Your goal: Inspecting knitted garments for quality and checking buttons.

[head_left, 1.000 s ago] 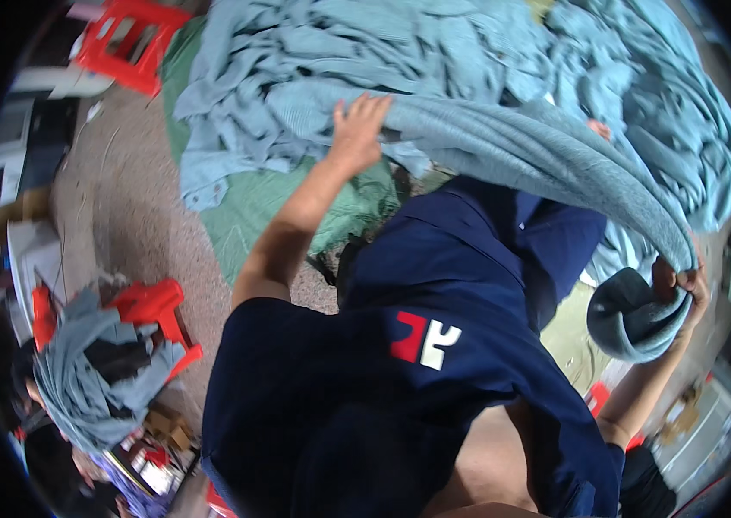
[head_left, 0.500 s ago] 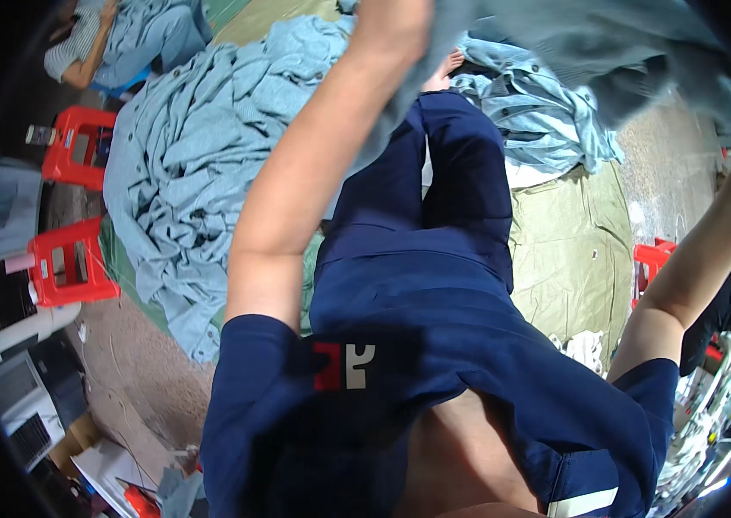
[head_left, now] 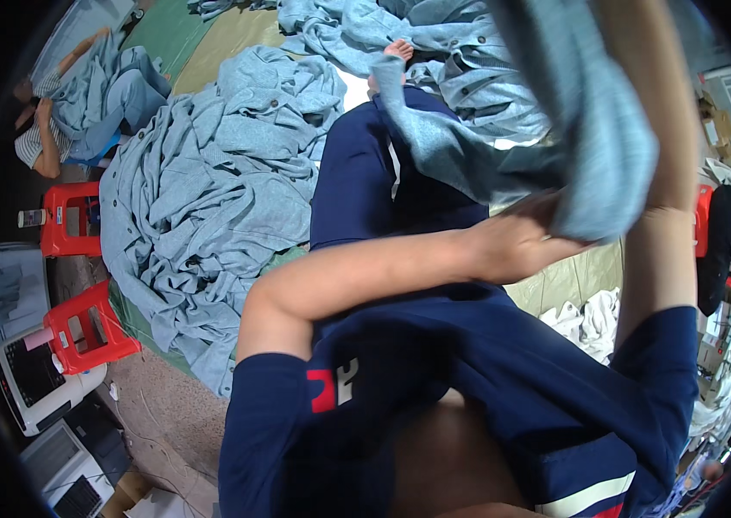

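Blue-grey garment [head_left: 611, 151] gripped by the left hand [head_left: 516, 246]

Wore a navy shirt [head_left: 469, 345]. Reached rightward with the left hand, with fingers bent and closed on the garment's lower fold, partly covered by cloth. Had the right arm [head_left: 672, 129] up past the top edge, with the right hand out of sight; could not tell how open or full. Held the garment, motion-blurred, before that arm, with a loose end draped over navy trousers [head_left: 352, 181] toward a bare foot [head_left: 398, 50]. Saw, left of the trousers, a heap of matching buttoned clothes [head_left: 210, 164]; beyond, two red stools [head_left: 56, 233]; at upper left, a seated person [head_left: 50, 142] in a striped top.
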Demonstrator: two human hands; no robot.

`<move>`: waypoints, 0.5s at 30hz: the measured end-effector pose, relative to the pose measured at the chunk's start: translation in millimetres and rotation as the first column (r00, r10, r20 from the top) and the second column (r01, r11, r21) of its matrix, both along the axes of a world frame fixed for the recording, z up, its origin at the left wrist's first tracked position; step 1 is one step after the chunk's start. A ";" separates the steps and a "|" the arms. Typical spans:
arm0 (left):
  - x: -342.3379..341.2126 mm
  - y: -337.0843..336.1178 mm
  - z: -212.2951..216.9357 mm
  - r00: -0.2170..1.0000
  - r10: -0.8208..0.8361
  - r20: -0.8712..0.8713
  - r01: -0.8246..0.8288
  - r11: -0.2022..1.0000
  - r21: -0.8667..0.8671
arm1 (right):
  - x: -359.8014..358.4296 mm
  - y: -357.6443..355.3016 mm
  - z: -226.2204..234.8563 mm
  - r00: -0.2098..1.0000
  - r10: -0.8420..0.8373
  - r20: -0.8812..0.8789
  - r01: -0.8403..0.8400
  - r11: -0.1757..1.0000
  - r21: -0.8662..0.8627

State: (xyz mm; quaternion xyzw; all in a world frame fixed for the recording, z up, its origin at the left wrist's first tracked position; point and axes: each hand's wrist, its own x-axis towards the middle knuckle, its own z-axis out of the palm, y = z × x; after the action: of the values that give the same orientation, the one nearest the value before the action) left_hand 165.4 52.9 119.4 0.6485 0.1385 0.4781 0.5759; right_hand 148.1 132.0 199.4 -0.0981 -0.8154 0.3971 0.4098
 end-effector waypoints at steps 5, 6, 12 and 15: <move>-72.8 -30.6 -72.2 0.765 -0.115 -0.634 -0.144 0.929 -0.342 | -114.6 50.9 -67.4 0.977 0.174 0.121 -0.175 0.985 -0.003; -85.6 -29.6 -59.5 0.667 -0.147 -0.730 -0.162 0.928 -0.336 | -118.0 23.7 -85.1 0.913 0.203 0.353 -0.202 0.979 -0.041; -158.6 -85.1 -72.9 0.611 -0.127 -0.781 -0.278 0.890 -0.362 | -75.4 -68.3 -201.6 0.711 0.522 0.470 -0.436 0.853 -0.288; -178.4 -73.1 -70.8 0.702 0.041 -0.711 -0.375 0.870 -0.321 | 5.2 -43.4 -181.5 0.958 0.232 0.167 -0.178 0.942 -0.285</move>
State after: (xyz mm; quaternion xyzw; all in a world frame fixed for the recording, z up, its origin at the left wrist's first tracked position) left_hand -13.0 -20.2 48.5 0.6090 0.5196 0.2244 0.5557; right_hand 153.4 88.6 17.9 -0.1056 -0.7968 0.5324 0.2656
